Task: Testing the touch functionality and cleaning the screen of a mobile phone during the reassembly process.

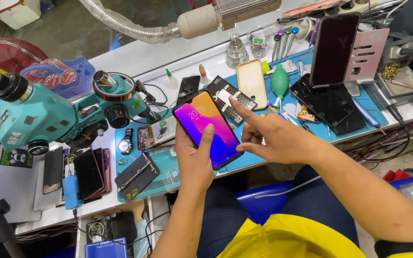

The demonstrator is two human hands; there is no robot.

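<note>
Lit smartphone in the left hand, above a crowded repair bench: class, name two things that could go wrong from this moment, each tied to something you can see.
1. The left hand grips the smartphone only at its lower part, thumb on the glass; a tap from the right hand might tip it loose.
2. If dropped, it may land on the wristwatch or the opened phone lying below, possibly cracking something.

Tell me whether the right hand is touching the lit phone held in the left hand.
Apart. The head view shows the right hand with its forefinger raised past the lit phone's upper right edge, with bench showing between them; only the left hand grips it.
</note>
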